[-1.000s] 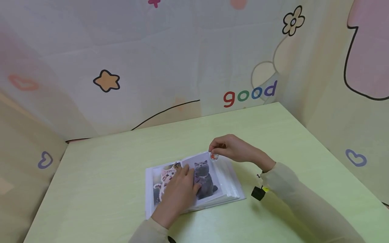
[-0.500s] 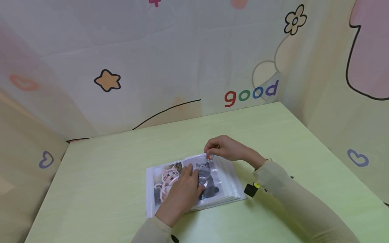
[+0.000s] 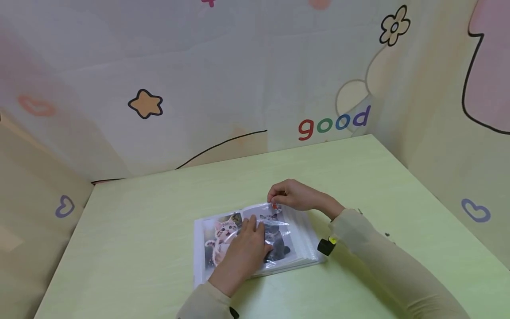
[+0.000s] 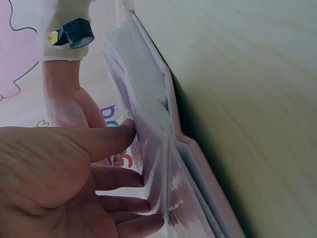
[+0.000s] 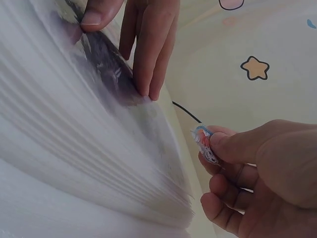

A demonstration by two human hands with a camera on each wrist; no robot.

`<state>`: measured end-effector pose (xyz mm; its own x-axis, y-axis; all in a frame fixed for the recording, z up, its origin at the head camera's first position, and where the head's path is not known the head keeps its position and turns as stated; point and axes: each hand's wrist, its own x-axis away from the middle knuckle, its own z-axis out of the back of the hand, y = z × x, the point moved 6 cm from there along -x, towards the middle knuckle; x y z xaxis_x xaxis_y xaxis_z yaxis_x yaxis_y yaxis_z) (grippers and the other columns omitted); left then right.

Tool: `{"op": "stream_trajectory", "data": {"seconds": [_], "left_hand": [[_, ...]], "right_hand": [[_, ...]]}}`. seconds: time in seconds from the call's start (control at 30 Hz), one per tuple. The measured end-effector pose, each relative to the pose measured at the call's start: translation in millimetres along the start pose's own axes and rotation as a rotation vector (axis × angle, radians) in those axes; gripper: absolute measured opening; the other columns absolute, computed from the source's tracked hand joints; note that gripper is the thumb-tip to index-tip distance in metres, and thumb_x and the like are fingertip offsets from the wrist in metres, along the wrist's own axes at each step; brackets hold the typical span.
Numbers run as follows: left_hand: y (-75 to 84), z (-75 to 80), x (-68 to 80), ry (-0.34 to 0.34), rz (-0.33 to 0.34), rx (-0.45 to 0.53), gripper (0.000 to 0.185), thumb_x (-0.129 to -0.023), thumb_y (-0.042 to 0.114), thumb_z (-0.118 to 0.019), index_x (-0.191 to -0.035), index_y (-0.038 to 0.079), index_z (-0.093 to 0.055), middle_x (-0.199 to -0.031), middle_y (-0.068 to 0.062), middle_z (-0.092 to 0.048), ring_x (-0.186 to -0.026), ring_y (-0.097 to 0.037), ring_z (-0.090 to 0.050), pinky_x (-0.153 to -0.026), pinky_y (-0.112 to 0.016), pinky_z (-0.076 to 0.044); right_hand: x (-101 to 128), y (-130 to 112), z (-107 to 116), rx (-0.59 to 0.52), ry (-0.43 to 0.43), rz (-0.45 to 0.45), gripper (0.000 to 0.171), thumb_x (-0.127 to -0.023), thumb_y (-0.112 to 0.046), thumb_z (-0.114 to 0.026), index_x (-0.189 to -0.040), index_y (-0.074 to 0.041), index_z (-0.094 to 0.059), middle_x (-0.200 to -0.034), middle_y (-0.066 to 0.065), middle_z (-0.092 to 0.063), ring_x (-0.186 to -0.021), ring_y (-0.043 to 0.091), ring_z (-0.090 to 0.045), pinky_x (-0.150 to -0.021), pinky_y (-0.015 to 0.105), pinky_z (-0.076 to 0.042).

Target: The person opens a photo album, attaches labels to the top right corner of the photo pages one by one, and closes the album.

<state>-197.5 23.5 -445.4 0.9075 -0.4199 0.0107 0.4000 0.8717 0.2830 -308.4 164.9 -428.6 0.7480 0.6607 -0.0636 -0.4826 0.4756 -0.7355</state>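
A photo album [image 3: 304, 239] lies spread on the table, its clear-sleeved pages showing a pale kitten photo [image 3: 225, 232] on the left and a grey cat photo [image 3: 279, 252] on the right. My left hand [image 3: 247, 248] rests across the middle with its fingers extended; its fingertips touch the sleeve beside the fold [image 4: 156, 173]. At the upper edge of the right page, my right hand [image 3: 296, 195] pinches a small printed sticker [image 5: 204, 141], white with red and blue, between thumb and index finger. In the right wrist view it is apart from the sleeves [image 5: 99, 163].
The pale green table [image 3: 139, 230] extends around the album. A patterned cloth wall [image 3: 219, 88] rises behind it, with side walls left and right. A small black device [image 3: 326, 247] sits at the right sleeve's cuff.
My right hand has shifted left with the sticker, toward the page's upper edge. The left hand has slid slightly right, and glare now crosses the grey cat's sleeve.
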Motion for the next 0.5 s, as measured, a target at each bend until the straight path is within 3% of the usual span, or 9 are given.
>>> {"op": "stream_trajectory", "data": {"seconds": [0.5], "left_hand": [[2.9,-0.2,-0.8,0.03,-0.016,-0.036,0.06,-0.096,0.027,-0.076,-0.137,-0.012,-0.057,-0.147,-0.029,-0.044,-0.139,-0.046,-0.044,-0.09,-0.056,-0.057]], "right_hand": [[-7,12,-6,0.017,0.016,-0.006,0.01,-0.1,-0.002,-0.064,-0.099,-0.004,-0.074,-0.091,0.0,-0.069,-0.086,0.017,-0.059,-0.08,0.028,-0.052]]}}
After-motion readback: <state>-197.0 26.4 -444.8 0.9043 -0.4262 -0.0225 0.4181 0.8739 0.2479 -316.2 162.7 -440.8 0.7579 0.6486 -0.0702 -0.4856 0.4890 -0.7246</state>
